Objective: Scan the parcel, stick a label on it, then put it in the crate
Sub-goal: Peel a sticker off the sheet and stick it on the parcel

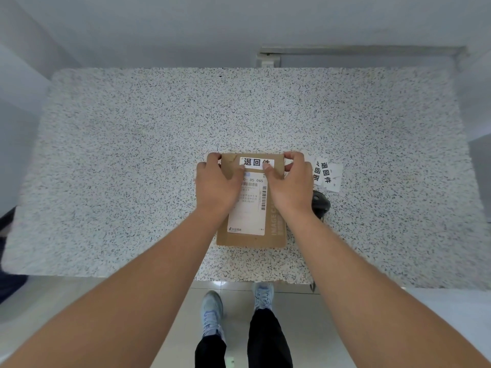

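Left hand (216,181) covers the left part of the shipping label (248,208) and the parcel (252,239) corner under it. Right hand (289,181) hides the parcel's right edge, most of the black scanner (322,203) and the last character on the white sticker (256,162). Small print on the shipping label unreadable. Spare stickers (327,174) overlap, lower ones partly hidden. Desk (132,155) blurred toward the left edge.

It looked like a parcel-handling station — a speckled counter (132,155) held spare printed labels (325,173), a black scanner (321,204) and a shipping-labelled cardboard parcel (276,229).
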The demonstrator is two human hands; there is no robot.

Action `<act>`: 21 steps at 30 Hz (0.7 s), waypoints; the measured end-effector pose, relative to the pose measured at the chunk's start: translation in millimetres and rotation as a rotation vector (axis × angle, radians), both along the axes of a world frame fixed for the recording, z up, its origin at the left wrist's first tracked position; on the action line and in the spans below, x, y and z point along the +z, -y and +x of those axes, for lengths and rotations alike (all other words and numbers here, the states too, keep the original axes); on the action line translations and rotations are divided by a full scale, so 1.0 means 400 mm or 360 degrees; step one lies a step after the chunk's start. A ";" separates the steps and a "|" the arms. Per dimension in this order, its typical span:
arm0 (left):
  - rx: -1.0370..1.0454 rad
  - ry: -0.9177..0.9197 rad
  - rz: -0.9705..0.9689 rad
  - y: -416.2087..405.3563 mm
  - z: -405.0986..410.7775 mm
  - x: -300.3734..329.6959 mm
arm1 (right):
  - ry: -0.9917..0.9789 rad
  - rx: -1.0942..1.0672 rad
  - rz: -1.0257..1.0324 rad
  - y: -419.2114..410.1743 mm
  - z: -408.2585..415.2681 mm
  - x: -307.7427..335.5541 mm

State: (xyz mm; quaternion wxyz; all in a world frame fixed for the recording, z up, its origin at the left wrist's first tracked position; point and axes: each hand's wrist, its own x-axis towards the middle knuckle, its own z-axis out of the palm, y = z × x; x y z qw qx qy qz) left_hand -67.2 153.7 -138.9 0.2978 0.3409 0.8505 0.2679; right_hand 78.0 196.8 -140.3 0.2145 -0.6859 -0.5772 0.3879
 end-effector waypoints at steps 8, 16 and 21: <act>-0.0002 0.0092 0.0055 0.027 0.005 -0.016 | -0.0094 -0.0040 0.0025 0.012 0.003 -0.016; 0.0121 0.0179 0.0097 0.017 -0.005 -0.033 | -0.0102 -0.0011 0.0037 0.013 0.012 -0.015; -0.0061 0.0068 0.0072 0.060 -0.004 -0.009 | -0.0040 0.0068 0.0024 0.038 0.022 0.008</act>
